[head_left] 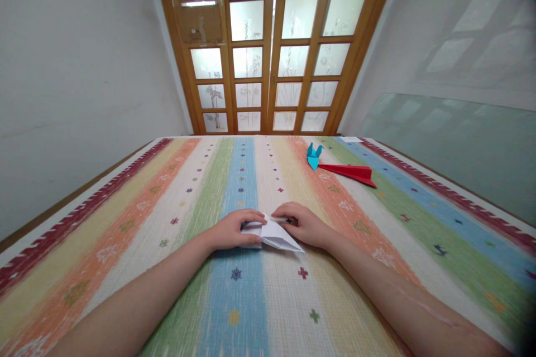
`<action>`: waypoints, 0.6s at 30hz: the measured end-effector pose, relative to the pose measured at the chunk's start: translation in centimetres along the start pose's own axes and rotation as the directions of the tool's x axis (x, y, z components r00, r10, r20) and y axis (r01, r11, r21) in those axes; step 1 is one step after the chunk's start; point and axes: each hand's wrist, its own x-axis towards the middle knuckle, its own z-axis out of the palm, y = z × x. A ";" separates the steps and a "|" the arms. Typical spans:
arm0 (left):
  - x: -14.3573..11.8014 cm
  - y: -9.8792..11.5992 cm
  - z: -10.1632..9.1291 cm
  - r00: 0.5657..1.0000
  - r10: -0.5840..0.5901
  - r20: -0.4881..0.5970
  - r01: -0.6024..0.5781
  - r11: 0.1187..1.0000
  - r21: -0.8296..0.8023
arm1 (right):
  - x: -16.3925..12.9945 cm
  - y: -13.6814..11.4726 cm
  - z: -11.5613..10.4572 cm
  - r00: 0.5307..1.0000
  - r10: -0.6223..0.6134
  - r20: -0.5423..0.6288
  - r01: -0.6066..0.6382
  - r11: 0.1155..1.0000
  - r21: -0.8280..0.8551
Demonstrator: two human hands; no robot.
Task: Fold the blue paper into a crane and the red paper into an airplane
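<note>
A: What is on the left?

B: The left hand lies palm-down on a striped, multicoloured woven cloth, fingers curled over the left edge of a partly folded white paper sheet, pressing it flat.

A: Where exactly is the paper?

B: Near the cloth's middle, between both hands, its pointed tip aimed right and towards the viewer.

A: And the right side?

B: The right hand pinches the paper's upper fold with bent fingertips. Well beyond it lie a small blue folded paper figure touching a red paper plane.
</note>
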 end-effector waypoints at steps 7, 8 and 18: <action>0.2 -0.2 0.1 0.995 -0.051 -0.084 0.042 0.993 -0.113 | 0.0 0.4 0.2 0.993 -0.116 0.000 0.116 0.992 -0.040; 0.3 -0.2 0.1 0.992 -0.075 -0.100 0.063 0.991 -0.121 | 0.0 0.4 0.2 0.993 -0.115 -0.001 0.115 0.993 -0.029; 0.3 -0.5 0.3 0.966 -0.179 -0.185 0.138 0.967 -0.214 | 0.6 -0.2 1.1 0.980 0.149 -0.128 -0.104 0.947 0.305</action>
